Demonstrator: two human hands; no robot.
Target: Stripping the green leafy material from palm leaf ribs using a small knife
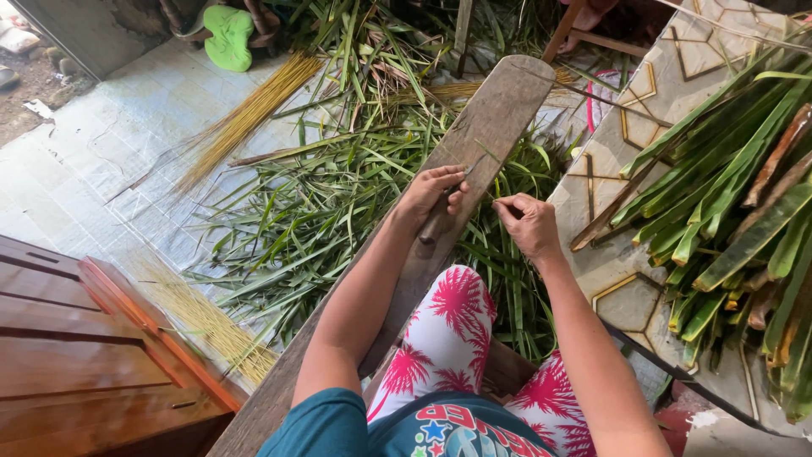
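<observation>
A long wooden board [495, 110] slants from my lap up toward the far floor. My left hand [433, 193] rests on the board and grips a small knife [447, 210] with a wooden handle, blade pointing up the plank. Just to its right my right hand [529, 224] pinches the end of a thin pale leaf rib [501, 201] that reaches toward the blade. My knee in red-and-white patterned trousers [452, 326] lies under the board.
Cut green leaf strips [304, 220] cover the tiled floor to the left and under the board. Two bundles of yellowish ribs [249, 114] lie on the left. Whole palm leaves [736, 203] pile on the right. A wooden cabinet [76, 355] stands lower left.
</observation>
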